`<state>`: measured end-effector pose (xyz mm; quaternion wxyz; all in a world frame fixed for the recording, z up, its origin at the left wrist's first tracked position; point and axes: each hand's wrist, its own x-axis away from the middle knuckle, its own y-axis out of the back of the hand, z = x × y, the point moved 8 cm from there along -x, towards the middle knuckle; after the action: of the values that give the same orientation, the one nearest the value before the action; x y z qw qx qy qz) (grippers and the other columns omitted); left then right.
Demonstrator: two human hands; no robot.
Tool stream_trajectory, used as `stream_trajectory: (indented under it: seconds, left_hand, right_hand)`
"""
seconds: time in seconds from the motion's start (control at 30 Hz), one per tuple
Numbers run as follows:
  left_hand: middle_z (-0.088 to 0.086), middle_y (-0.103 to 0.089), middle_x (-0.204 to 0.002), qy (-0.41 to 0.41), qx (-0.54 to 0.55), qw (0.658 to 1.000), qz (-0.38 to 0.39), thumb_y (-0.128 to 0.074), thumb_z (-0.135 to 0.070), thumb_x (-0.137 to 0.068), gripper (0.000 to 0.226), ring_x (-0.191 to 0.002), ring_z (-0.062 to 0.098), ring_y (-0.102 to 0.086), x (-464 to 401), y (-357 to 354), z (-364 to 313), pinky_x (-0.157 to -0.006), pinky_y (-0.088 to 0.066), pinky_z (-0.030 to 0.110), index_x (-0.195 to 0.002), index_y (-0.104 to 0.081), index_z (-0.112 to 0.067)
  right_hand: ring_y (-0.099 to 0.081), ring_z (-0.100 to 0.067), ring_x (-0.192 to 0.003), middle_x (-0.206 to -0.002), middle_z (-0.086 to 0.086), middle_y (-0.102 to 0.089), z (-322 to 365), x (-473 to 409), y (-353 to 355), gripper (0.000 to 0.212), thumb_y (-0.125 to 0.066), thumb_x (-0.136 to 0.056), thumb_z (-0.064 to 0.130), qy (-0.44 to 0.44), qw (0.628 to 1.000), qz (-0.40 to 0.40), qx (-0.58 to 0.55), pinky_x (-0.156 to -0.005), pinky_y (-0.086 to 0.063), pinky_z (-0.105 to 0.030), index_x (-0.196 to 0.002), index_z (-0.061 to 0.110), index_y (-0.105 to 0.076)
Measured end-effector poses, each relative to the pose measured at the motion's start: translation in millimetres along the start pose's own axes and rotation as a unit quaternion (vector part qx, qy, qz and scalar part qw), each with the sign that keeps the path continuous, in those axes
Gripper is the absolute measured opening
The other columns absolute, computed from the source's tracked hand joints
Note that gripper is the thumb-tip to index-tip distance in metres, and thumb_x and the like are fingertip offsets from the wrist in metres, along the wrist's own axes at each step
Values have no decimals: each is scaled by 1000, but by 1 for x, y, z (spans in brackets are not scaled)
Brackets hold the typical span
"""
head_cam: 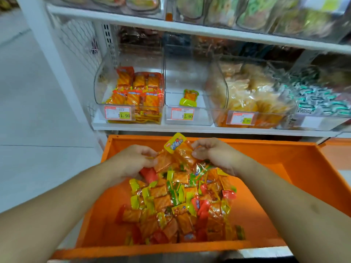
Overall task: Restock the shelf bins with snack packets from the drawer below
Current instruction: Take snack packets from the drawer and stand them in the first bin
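Gripping a bunch of snack packets (175, 154) between them, the left hand (133, 160) and right hand (218, 155) have their fingers curled round the wrappers, held just above the heap of packets (180, 205) in the orange drawer (284, 168). How many packets are in the bunch cannot be counted; a yellow-topped one sticks up from it, its print too blurred to read. The heap holds dozens, in yellow-green and red wrappers. On the shelf (152, 128) above stand four clear bins. The left bin (100, 82) holds a stack of red-topped orange packets and a tag reading "1.90" after a glared first digit. The second bin (182, 73) holds one yellow-green packet (189, 97) and a tag (182, 113) reading the same. The third bin (224, 88) is full of pale orange bags, tagged "29.90". The fourth bin (313, 95) holds green-and-white packets; its label is unreadable. Another shelf of bins sits higher, blurred.
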<state>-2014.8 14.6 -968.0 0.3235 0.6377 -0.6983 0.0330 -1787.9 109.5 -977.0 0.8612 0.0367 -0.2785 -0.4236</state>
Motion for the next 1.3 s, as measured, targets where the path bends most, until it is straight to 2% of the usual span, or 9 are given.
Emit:
stream_trajectory:
  seconds: [0.2, 0.33, 0.53, 0.67, 0.77, 0.87, 1.0, 1.13, 1.3]
  left_hand:
    - [0, -72, -115, -3, -55, 998, -30, -73, -11, -94, 25, -96, 18, -71, 32, 27, -15, -60, -55, 22, -113, -71, -26]
    - [-1, -70, -114, 6, -63, 997, -35, -74, -20, -94, 24, -93, 20, -71, 33, 19, -2, -59, -61, 30, -116, -71, -28]
    - [3, -72, -110, 28, -51, 998, 0, -72, -17, -96, 26, -86, 21, -73, 5, -17, 12, -54, -59, 25, -119, -69, -27]
    - [-2, -68, -108, 40, -38, 998, 13, -75, -20, -94, 24, -87, 20, -73, -13, -29, 18, -64, -59, 29, -113, -69, -32]
    - [-4, -68, -104, 38, -16, 999, 17, -76, -20, -93, 26, -88, 21, -74, -20, -32, 15, -69, -59, 30, -116, -71, -29]
    - [3, -74, -105, 38, -3, 999, 25, -76, -19, -93, 26, -90, 26, -76, -25, -34, 11, -78, -62, 38, -117, -71, -26]
    - [1, -72, -108, 40, -1, 999, 22, -76, -19, -93, 26, -91, 23, -74, -25, -32, 9, -77, -64, 37, -117, -72, -28]
    - [4, -70, -110, 40, 24, 999, 8, -76, -16, -92, 27, -92, 27, -73, -17, -22, -2, -75, -66, 47, -116, -72, -27]
    - [14, -75, -104, 25, 128, 991, -19, -75, -8, -92, 24, -88, 29, -75, 4, -5, -28, -70, -66, 44, -112, -71, -18]
  right_hand:
    - [-61, -20, -77, -83, -2, -68, -11, 24, 11, 9, -74, -91, 14, 10, 999, -46, 28, -69, -44, -32, -97, 21, -75]
    - [-69, -17, -94, -105, -1, -75, -66, 8, -5, 25, -72, -97, 22, -63, 996, -68, 8, -71, -53, -31, -121, 25, -67]
    - [-63, -19, -85, -84, 6, -68, -177, -16, -11, 23, -62, -86, 8, -147, 935, 14, 322, -76, -55, -33, -95, 26, -73]
    - [-70, -16, -100, -111, 3, -75, -211, -17, -15, 37, -69, -83, 13, -151, 906, 58, 392, -86, -56, -28, -116, 27, -76]
    - [-65, -9, -86, -98, 10, -72, -224, -22, -23, 25, -70, -85, 13, -138, 898, 74, 411, -68, -48, -15, -107, 25, -76]
    - [-60, -10, -75, -83, 9, -65, -231, -29, -27, 18, -67, -83, 8, -140, 901, 67, 405, -50, -34, -10, -92, 23, -71]
    - [-68, -17, -83, -92, -4, -75, -221, -30, -24, 17, -67, -86, 7, -162, 900, 79, 397, -66, -49, -24, -96, 15, -78]
    - [-59, -10, -53, -70, -3, -63, -162, -28, -3, 28, -56, -95, -7, -180, 956, 25, 228, -59, -52, -29, -85, 16, -66]
    - [-59, -26, -69, -73, -13, -59, -48, -4, 13, 19, -57, -101, -3, -89, 990, -25, 103, -83, -60, -57, -90, 10, -64]
